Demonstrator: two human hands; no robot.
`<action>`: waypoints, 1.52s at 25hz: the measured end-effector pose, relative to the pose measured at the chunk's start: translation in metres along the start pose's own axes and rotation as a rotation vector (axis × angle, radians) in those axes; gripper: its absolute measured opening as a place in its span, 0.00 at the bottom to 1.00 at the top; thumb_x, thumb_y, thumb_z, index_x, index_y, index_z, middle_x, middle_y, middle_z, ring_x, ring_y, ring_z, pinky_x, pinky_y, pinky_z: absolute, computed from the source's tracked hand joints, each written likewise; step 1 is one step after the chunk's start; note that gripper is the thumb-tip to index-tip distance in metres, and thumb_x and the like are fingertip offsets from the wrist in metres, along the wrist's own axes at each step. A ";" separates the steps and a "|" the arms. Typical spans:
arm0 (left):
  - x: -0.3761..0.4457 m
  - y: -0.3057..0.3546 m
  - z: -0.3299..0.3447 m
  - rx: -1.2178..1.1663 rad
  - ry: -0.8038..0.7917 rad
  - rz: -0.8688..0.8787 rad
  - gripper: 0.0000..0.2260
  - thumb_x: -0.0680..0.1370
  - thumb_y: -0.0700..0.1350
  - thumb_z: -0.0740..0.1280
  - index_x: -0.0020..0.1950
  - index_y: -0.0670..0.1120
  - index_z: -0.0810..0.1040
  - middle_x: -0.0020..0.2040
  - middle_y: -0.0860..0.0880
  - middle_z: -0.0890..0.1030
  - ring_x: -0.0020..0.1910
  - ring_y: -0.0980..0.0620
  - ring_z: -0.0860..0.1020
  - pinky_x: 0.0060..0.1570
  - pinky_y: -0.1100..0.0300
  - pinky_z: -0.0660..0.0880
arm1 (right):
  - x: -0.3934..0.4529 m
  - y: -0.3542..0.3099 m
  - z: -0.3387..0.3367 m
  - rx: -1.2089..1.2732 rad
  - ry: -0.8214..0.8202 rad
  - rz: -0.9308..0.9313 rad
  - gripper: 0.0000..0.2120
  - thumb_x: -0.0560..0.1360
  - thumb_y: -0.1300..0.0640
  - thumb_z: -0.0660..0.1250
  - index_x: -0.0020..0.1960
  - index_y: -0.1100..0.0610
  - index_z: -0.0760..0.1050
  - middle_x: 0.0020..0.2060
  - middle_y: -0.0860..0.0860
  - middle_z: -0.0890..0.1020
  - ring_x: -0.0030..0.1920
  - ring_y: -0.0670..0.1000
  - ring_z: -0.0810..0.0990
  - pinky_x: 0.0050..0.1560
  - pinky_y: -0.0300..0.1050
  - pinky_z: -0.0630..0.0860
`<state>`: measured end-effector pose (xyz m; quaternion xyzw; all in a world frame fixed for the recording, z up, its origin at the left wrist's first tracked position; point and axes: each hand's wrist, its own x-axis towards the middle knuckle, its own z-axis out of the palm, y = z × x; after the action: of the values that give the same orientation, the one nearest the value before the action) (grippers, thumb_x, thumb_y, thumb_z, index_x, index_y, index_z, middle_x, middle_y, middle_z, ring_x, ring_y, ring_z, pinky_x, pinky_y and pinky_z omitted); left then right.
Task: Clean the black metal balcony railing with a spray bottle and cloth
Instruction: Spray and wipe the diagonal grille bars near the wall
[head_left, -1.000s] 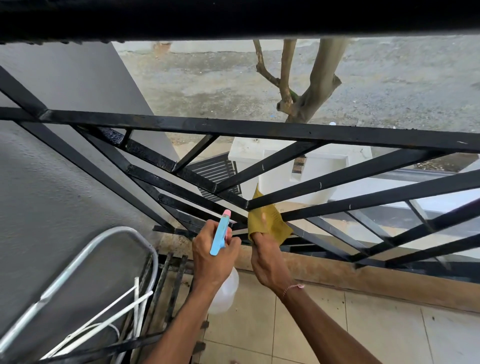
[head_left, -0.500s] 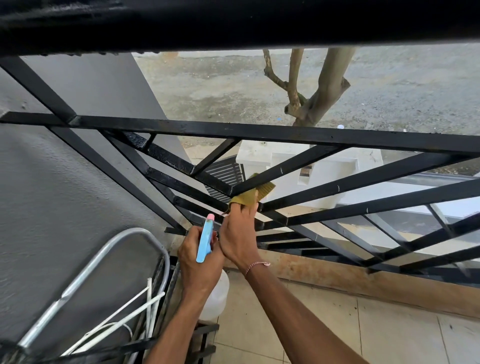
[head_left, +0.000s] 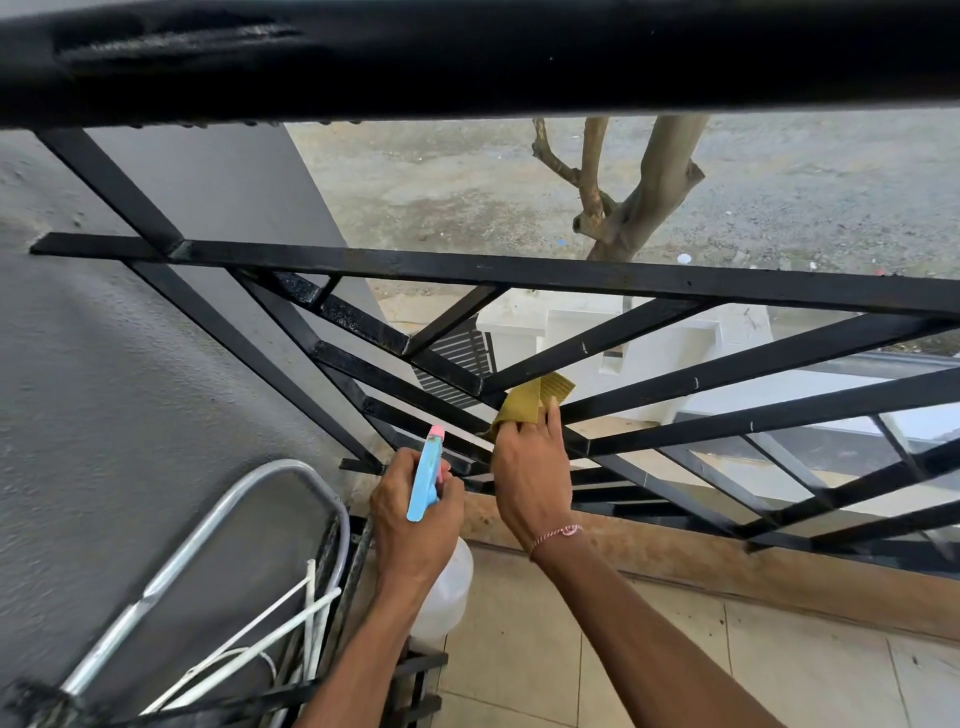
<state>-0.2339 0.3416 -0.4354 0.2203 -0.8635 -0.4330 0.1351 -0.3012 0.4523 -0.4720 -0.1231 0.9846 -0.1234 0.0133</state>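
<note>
— What do the fingers hold?
— Left hand (head_left: 415, 512) grips the spray bottle (head_left: 427, 480) below the railing (head_left: 519, 275); right hand (head_left: 532, 470) pinches the cloth (head_left: 532, 400) against a slanted railing bar.

The left hand (head_left: 415, 512) hid most of the bottle (head_left: 444, 592), the right hand (head_left: 532, 475) covered the cloth's (head_left: 530, 402) lower part, and the railing (head_left: 519, 275) ran past the right edge.
</note>
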 end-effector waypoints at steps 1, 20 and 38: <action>0.000 0.003 -0.001 -0.011 -0.008 0.010 0.12 0.78 0.38 0.71 0.39 0.48 0.70 0.33 0.51 0.68 0.32 0.54 0.67 0.32 0.54 0.70 | 0.007 -0.004 -0.006 0.093 0.048 0.023 0.09 0.74 0.64 0.72 0.54 0.63 0.79 0.51 0.63 0.82 0.56 0.62 0.80 0.71 0.60 0.70; 0.008 0.010 -0.011 -0.217 -0.198 -0.055 0.05 0.78 0.47 0.74 0.52 0.56 0.80 0.41 0.52 0.77 0.41 0.49 0.80 0.40 0.62 0.83 | -0.055 0.032 -0.051 2.024 -0.089 0.559 0.30 0.64 0.46 0.81 0.62 0.53 0.77 0.54 0.51 0.86 0.53 0.52 0.85 0.46 0.53 0.83; 0.012 0.005 -0.012 -0.408 -0.438 -0.341 0.20 0.75 0.51 0.76 0.63 0.49 0.73 0.50 0.49 0.75 0.44 0.53 0.78 0.34 0.67 0.77 | -0.065 0.083 -0.077 1.576 -0.278 0.394 0.16 0.76 0.63 0.70 0.63 0.55 0.78 0.54 0.52 0.86 0.57 0.54 0.84 0.54 0.48 0.83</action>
<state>-0.2405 0.3298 -0.4233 0.2319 -0.7184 -0.6501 -0.0867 -0.2629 0.5648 -0.4177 0.0834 0.6021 -0.7572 0.2391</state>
